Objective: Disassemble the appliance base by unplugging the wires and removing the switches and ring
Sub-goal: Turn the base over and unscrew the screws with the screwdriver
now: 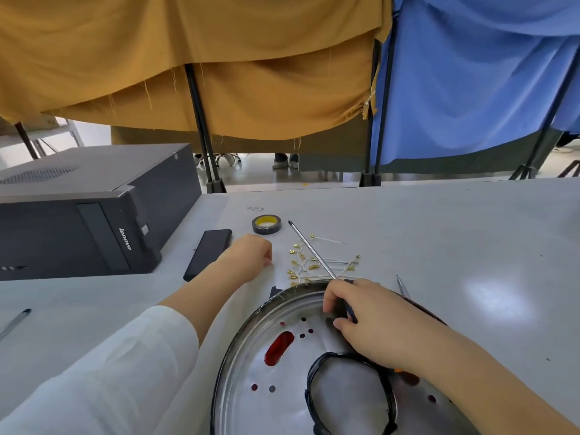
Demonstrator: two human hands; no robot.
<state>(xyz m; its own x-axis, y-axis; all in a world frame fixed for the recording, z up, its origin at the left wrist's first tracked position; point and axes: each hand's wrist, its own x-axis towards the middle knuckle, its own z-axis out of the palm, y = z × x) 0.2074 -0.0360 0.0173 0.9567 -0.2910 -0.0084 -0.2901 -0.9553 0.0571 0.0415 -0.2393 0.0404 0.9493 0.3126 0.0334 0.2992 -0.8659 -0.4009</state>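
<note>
- Head view shows a grey worktop [423,233] with the appliance base [251,350] lying at its near edge; it is a round, shiny metal dish with small holes and one long red opening.
- A black ring [314,372] lies inside the base, on its near part, and the right forearm crosses over the right side of the ring.
- The right hand [373,321] is over the far part of the base. Its fingers [332,296] are curled around the dark handle of a screwdriver [314,255], and the long metal shaft points away and to the left, above the worktop.
- The wires [317,262] are thin and white with small gold terminals. They lie spread on the worktop just beyond the far rim of the base, under the screwdriver shaft.
- The left hand [251,255] rests on the worktop to the left of the wires, beyond the base. Its fingers are curled under, and I cannot tell if they hold something.
- A roll of tape [266,224] with a yellow core lies beyond the left hand, and a flat black device [208,252] lies just beside this hand, on its left.
- A dark computer case [84,215] lies on its side at the left of the worktop.
- A thin metal tool [402,285] lies on the worktop right of the base, and a pen [15,321] lies at the far left edge.
- Yellow and blue cloths hang behind the worktop.
</note>
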